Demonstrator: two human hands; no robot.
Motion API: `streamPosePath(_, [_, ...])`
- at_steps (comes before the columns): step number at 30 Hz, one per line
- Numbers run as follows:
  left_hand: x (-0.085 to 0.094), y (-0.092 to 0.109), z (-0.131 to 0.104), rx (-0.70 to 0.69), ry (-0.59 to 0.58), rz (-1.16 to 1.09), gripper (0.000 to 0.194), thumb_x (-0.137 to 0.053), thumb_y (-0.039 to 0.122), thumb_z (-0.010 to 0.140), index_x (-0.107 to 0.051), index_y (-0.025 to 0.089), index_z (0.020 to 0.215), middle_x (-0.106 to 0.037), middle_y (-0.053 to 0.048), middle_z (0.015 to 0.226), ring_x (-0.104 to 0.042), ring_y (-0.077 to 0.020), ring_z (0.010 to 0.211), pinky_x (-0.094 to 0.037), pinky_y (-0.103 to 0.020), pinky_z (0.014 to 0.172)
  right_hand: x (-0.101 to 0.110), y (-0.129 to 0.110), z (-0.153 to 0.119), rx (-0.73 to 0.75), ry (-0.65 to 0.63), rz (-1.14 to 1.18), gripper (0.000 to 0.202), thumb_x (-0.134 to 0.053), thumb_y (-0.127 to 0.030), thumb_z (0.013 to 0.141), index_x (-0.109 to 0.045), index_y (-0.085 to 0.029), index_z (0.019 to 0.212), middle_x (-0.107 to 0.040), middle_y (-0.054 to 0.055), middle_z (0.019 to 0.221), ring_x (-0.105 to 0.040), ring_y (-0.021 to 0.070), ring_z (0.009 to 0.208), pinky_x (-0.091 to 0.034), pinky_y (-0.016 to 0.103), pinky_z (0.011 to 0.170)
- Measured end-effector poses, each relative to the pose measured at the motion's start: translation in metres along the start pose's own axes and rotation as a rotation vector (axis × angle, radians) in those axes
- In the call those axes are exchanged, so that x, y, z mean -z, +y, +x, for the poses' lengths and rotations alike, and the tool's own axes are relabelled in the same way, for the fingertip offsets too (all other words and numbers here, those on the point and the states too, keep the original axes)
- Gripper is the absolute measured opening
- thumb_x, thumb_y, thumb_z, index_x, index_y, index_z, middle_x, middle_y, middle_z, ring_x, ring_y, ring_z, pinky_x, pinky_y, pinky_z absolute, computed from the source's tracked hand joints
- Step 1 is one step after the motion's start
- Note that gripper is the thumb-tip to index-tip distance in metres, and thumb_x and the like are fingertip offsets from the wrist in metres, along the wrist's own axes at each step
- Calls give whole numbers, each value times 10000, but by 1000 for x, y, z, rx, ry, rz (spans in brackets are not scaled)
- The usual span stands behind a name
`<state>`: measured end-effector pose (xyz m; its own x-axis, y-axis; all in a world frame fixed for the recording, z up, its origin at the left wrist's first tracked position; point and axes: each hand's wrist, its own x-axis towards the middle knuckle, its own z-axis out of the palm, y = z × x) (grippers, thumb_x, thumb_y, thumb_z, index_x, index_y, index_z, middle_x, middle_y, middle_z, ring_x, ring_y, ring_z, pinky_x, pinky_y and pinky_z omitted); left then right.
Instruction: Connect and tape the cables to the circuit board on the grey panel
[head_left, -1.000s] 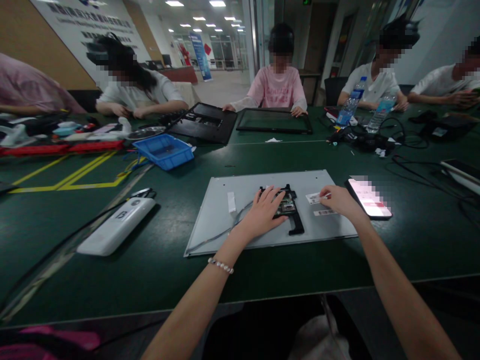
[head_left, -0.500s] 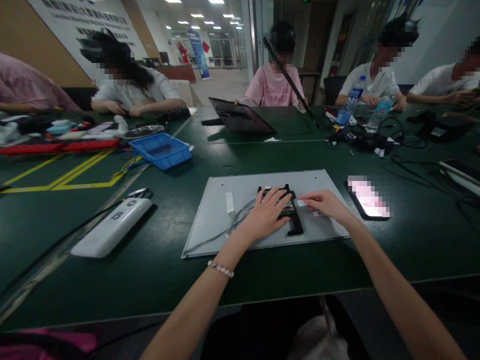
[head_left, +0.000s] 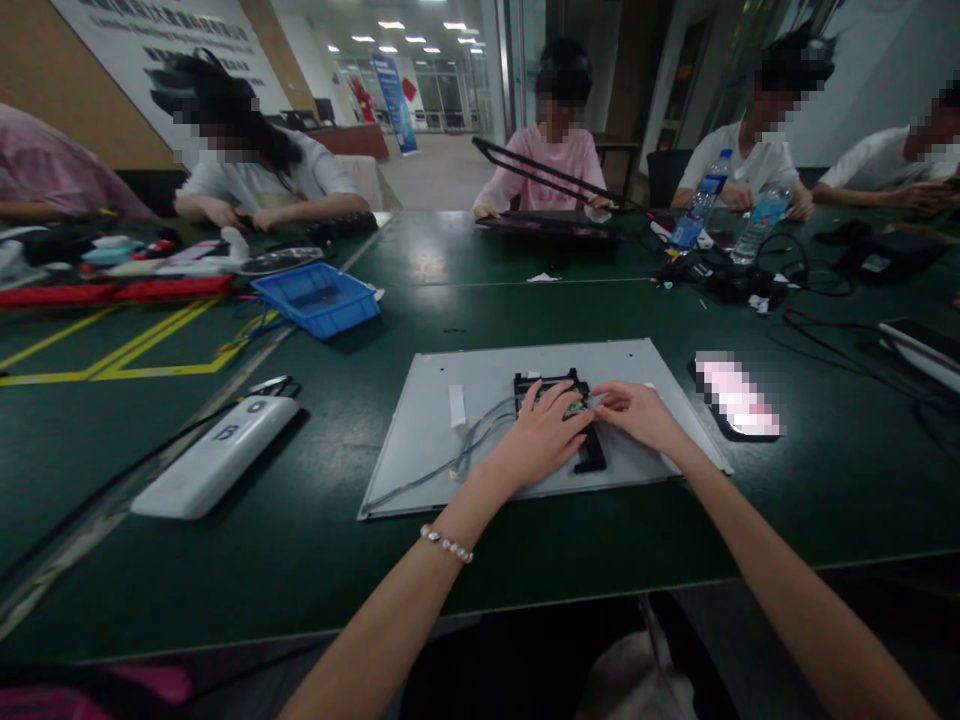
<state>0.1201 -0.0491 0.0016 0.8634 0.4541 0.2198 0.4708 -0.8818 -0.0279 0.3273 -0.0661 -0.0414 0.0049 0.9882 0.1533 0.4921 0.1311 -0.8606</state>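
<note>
A light grey flat panel (head_left: 420, 450) lies on the green table. On it sits a black bracket (head_left: 591, 455) with a small circuit board, largely covered by my hands. My left hand (head_left: 544, 432) rests over the bracket, palm down, fingers spread. My right hand (head_left: 637, 415) is at the bracket's right edge, thumb and fingers pinched together; what they hold is too small to make out. Thin grey wires (head_left: 480, 428) run from the bracket under my left hand to the panel's lower left. A white strip (head_left: 457, 408) lies on the panel's left part.
A white power bank (head_left: 217, 455) with a cable lies left, a phone (head_left: 735, 395) right of the panel. Farther back are a blue tray (head_left: 319, 300), water bottles (head_left: 701, 205) and tangled black cables (head_left: 720, 275). Across the table, a person in pink handles a black frame (head_left: 540, 172).
My right hand has moved left to the bracket's edge, and my left hand has shifted slightly down and right. The person opposite has turned and lowered the dark panel and raised the frame.
</note>
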Motion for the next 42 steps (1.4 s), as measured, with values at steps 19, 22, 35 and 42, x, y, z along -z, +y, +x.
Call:
streamPosePath(19, [1, 3, -1, 10, 20, -19, 301, -418, 241, 907, -506, 245, 1196, -440, -65, 1329, -249, -245, 1328, -151, -506, 1092, 7, -8, -6, 138, 29, -242, 127, -585, -259, 777, -686, -208, 837, -661, 29, 836, -592, 146, 685, -466, 289, 668])
streamPosePath(22, [9, -1, -1, 54, 76, -53, 344, -432, 260, 907, -463, 249, 1250, -437, -63, 1332, -268, -241, 1319, -183, -490, 1089, 10, -9, -5, 123, 79, -201, 142, -561, -251, 783, -685, -202, 833, -671, 23, 837, -593, 142, 675, -460, 283, 673])
streamPosePath(35, [15, -126, -63, 685, 123, -309, 436, -502, 282, 780, -509, 155, 1198, -491, -91, 1211, -568, -117, 707, -460, -316, 852, 11, -20, -10, 150, 82, -217, 167, -517, -223, 793, -679, -198, 827, -670, 38, 852, -587, 150, 691, -463, 296, 692])
streamPosePath(42, [-2, -138, -74, 706, 68, -326, 394, -503, 202, 710, -587, 159, 1093, -599, -72, 1100, -583, -141, 728, -457, -278, 789, 10, -19, -11, 182, 42, -274, 172, -511, -208, 799, -676, -198, 846, -664, 36, 850, -589, 151, 706, -454, 301, 711])
